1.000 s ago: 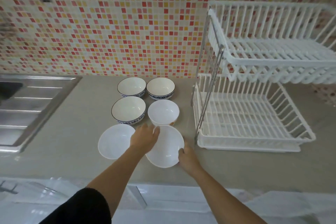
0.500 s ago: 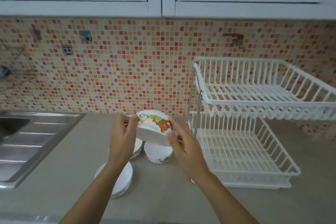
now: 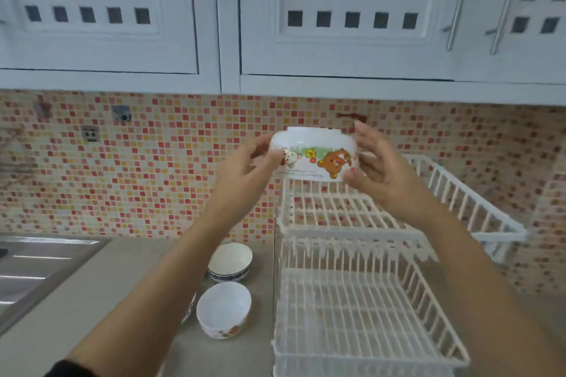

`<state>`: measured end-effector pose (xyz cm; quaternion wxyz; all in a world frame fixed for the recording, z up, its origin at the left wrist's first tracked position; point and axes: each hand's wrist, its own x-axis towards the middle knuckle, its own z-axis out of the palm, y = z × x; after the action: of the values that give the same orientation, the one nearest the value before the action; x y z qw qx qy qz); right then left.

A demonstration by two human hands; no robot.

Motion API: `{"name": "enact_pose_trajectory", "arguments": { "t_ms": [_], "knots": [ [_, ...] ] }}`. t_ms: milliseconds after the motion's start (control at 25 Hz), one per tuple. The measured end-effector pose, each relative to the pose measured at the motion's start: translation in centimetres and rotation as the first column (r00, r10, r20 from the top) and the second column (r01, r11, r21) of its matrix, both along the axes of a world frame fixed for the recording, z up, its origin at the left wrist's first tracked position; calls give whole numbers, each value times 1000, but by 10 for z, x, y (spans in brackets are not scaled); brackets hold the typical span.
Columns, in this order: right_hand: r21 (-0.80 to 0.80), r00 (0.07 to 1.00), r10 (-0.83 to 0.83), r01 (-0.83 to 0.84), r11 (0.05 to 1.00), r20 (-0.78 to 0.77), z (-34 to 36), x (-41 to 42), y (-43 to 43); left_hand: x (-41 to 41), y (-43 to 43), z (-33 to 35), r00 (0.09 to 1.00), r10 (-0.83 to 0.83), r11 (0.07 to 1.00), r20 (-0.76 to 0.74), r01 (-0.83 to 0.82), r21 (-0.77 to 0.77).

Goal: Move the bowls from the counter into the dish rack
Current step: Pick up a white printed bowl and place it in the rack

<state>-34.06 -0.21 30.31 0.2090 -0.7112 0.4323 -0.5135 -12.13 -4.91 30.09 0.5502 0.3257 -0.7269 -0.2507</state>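
Note:
A white bowl with a cartoon bear print (image 3: 315, 154) is upside down in the air, just above the left end of the dish rack's upper tier (image 3: 330, 208). My left hand (image 3: 248, 171) grips its left side and my right hand (image 3: 376, 168) grips its right side. The white two-tier dish rack has an empty lower tier (image 3: 361, 315). On the counter, left of the rack, a small white bowl with a bear print (image 3: 223, 309) stands upright. Behind it sits a blue-rimmed bowl (image 3: 230, 261). My left forearm hides other bowls.
A grey counter (image 3: 92, 315) runs below, with a steel sink drainboard (image 3: 33, 266) at the far left. White wall cabinets (image 3: 337, 24) hang close overhead, above the mosaic tile wall (image 3: 153, 168). A wall socket (image 3: 91, 133) sits at left.
Both hands lifted the bear-print bowl off the counter, turned it upside down and raised it up and right to above the rack's upper tier. The view tilted upward.

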Motion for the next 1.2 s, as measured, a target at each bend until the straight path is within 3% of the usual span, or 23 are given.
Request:
{"name": "enact_pose_trajectory", "arguments": {
  "t_ms": [200, 280, 360, 560, 680, 840, 1040, 1200],
  "knots": [
    [53, 961, -168, 184, 982, -218, -3, -78, -40, -74, -36, -2, 994, 22, 973, 110, -47, 226],
    [119, 951, -145, 183, 976, -272, -10, -92, -61, -95, -53, -8, 991, -21, 929, 133, -30, 368],
    [163, 895, -122, 209, 964, -428, -20, -98, -86, -111, -69, -14, 977, -58, 882, 207, -47, 470],
    [247, 767, -83, 304, 920, -636, -50, -98, -134, -133, -95, -40, 937, -19, 800, 349, -195, 567],
    [270, 694, -48, 342, 900, -718, -61, -99, -144, -138, -99, -47, 894, -12, 793, 448, -265, 549],
    [285, 682, -50, 369, 885, -730, -65, -96, -148, -141, -102, -54, 796, 17, 825, 605, -352, 441],
    [284, 654, -52, 398, 872, -755, -61, -93, -142, -143, -100, -56, 728, -6, 858, 686, -348, 378],
    [290, 656, -64, 416, 862, -752, -37, -84, -123, -136, -87, -38, 778, 55, 903, 626, -306, 302]
  ]
}}
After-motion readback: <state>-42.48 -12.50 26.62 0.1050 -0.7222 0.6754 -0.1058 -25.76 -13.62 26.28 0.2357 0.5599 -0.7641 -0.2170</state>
